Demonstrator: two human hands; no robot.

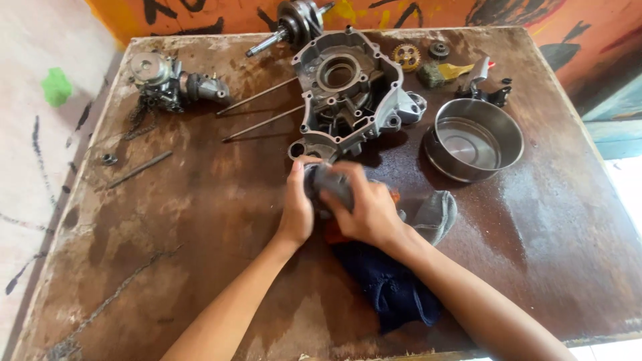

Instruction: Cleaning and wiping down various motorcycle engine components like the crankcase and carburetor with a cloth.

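Both hands grip one grey part at the bench [200,267] middle: left hand [296,208] clasps its side, right hand [364,208] closes over it with a rag [428,215]. Engine case [351,93] at 12 o'clock, steel bowl [475,139] at 2.

My left hand [296,212] and right hand [366,208] grip a grey rag [334,184] together; the engine casing [348,90] sits just beyond them, the steel bowl [476,137] beyond my right hand.

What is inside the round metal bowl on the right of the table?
The metal bowl shows only its bare shiny bottom and wall; no parts lie in it. Whether it holds a thin film of liquid cannot be told. The table under it is covered.
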